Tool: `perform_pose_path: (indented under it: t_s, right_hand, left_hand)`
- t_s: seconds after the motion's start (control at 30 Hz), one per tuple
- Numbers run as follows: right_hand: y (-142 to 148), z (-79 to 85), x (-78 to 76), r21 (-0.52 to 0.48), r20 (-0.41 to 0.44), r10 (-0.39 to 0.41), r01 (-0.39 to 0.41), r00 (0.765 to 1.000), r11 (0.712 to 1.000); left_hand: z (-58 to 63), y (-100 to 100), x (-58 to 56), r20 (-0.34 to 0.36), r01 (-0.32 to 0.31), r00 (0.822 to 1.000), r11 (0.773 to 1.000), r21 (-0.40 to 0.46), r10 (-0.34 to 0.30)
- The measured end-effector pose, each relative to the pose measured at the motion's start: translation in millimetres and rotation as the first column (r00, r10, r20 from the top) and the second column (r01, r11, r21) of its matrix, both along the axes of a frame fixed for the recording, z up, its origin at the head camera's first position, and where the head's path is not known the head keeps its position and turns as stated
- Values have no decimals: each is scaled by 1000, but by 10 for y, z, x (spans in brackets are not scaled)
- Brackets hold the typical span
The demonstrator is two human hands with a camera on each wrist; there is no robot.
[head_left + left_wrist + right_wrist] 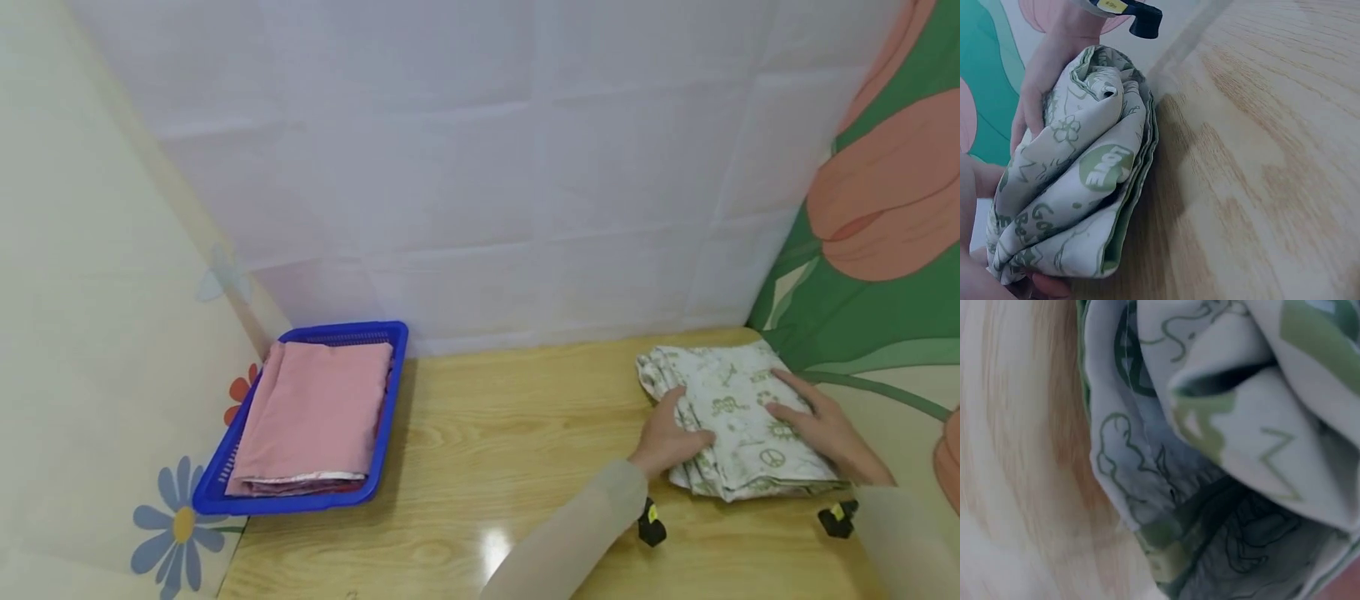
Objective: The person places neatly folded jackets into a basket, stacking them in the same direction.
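A folded white cloth with green printed drawings (738, 417) is at the right end of the wooden table. My left hand (667, 437) grips its left side, thumb on top; in the left wrist view fingertips (1052, 285) show beneath the lower edge. On the opposite side, my right hand (825, 425) holds the cloth with thumb and fingers spread over the top. Rolled, layered folds of the printed cloth (1075, 181) face the left wrist camera. Close folds of the same cloth (1147, 450) fill much of the right wrist view, where the right hand is mostly hidden.
At the left of the table (480, 442) stands a blue plastic basket (382, 458) with folded pink cloth (318, 408) inside. A white sheet (480, 183) hangs along the back. Flower-patterned panels (885, 192) border the sides.
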State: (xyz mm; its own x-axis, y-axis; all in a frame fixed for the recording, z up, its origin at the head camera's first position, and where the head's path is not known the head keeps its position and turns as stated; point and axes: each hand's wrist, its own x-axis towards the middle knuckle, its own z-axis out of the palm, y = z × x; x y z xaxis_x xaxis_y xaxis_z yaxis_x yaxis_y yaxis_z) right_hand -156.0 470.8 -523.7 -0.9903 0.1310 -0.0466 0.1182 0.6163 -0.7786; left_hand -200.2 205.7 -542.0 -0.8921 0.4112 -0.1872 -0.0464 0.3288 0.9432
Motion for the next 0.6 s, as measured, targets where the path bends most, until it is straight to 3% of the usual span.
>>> perform_pose_path:
  t_s: [0.17, 0.4, 0.6]
  right_hand:
    - [-93, 56, 20, -18, -44, -3, 2, 999, 1000]
    - [-206, 126, 36, -54, -48, -31, 28, 998, 998]
    - [-279, 190, 48, -66, -67, -57, 53, 996, 996]
  left_hand:
    - [68, -26, 23, -29, 4, 1000, 1000, -11, -4]
    - [58, -81, 4, -39, -20, 999, 1000, -9, 20]
    - [123, -126, -32, -72, -49, 996, 999, -8, 48]
